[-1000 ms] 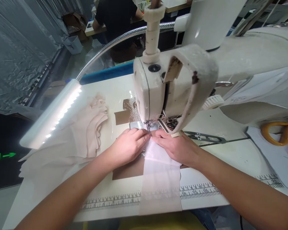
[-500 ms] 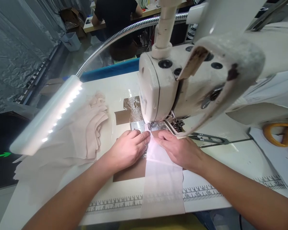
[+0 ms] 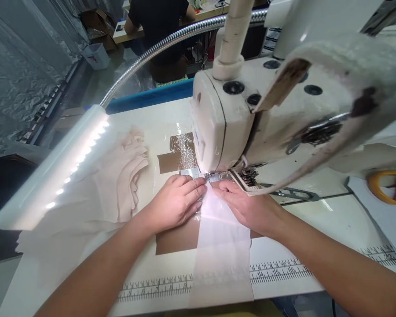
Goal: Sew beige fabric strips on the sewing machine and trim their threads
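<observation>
- the white fabric strip (image 3: 222, 246) lies flat on the surface (image 3: 317, 215), its far end at the presser foot (image 3: 214, 177) of the sewing machine (image 3: 218, 127).
- the left hand (image 3: 176, 202) is open, palm down, fingertips pressing the strip's left edge.
- the right hand (image 3: 247, 207) is open, fingers slightly bent, pressing the right edge.
- the strip's far end lies between both hands.

Cream metal sewing machine head (image 3: 224, 127) stands mid-way on the white worktable (image 3: 317, 220). Sheer white fabric strip (image 3: 222, 246) runs from under it to the near edge, over a brown tape patch (image 3: 176, 240) and printed ruler strip (image 3: 158, 288). 2 hands flank the strip just before the machine: left hand (image 3: 176, 202) on its left edge, right hand (image 3: 247, 207) on its right. Pale folded cloth pile (image 3: 125, 176) lies left, with the white lamp bar (image 3: 56, 176) above it. Orange-handled scissors (image 3: 387, 187) lie far right.
</observation>
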